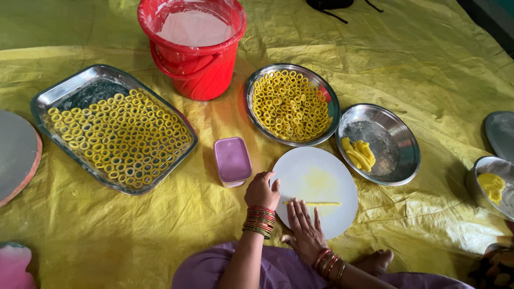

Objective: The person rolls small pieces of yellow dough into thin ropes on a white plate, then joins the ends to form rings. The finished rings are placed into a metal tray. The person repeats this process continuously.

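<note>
Your left hand (262, 191) is curled into a loose fist at the near-left edge of the round white board (316, 191); whether its grip has hold of anything, you cannot tell from this view. Your right hand (304, 227) lies flat and open, fingers (297, 209) stretched forward on the board, gripping nothing, with the fingertips just touching the thin yellow dough strand (313, 203). That strand lies straight across the middle of the board, running left to right, with a faint yellow smear on the board behind it.

Just left of your left hand stands a small purple-lidded box (232, 160) on the yellow sheet (407, 64) that covers the floor. Beyond the board sits a round steel plate (292, 104) packed with small yellow dough rings. To the right of it, near the board's far-right edge, a second steel plate (378, 143) holds a few short yellow dough pieces (358, 153). On the left, well apart from your hands, a rectangular steel tray (113, 128) is nearly filled with rows of the same yellow rings. Behind tray and plate stands a red bucket (194, 47) with white contents. At the right edge another steel bowl (490, 184) carries a lump of yellow dough.
</note>
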